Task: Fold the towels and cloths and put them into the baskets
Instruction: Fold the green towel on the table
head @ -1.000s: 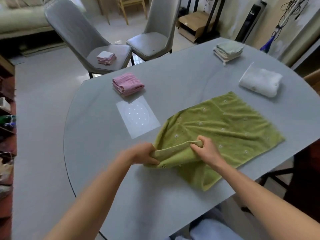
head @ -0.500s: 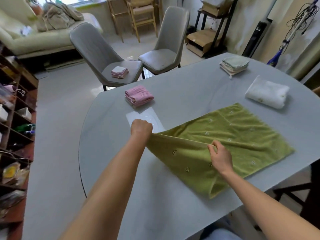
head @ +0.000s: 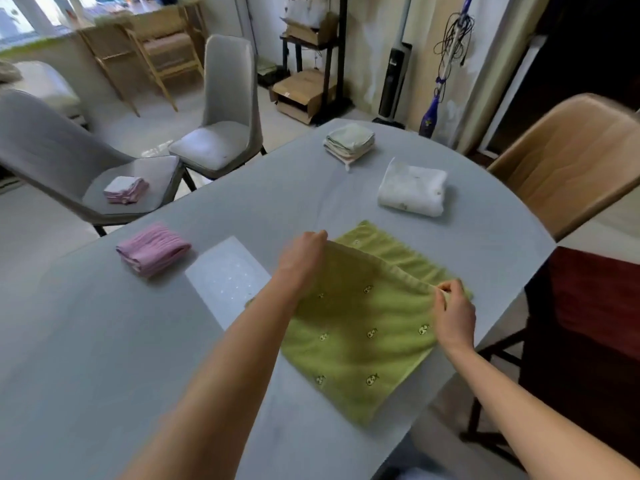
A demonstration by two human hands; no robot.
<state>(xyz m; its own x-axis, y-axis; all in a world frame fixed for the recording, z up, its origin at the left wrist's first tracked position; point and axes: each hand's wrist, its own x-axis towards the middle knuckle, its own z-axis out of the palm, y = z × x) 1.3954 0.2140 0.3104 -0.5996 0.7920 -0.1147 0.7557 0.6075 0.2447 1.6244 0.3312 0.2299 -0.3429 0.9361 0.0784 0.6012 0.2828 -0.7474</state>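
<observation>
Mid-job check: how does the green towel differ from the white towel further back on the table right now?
The green towel is mid-fold, its raised edge pinched by the left hand and right hand; the white towel is a finished thick bundle that nobody touches. The green towel lies broad and thin with small printed motifs; the white towel looks mostly plain. Both lie on the grey table.

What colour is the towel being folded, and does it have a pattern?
The towel is olive green with small scattered motifs, seen in the head view.
</observation>
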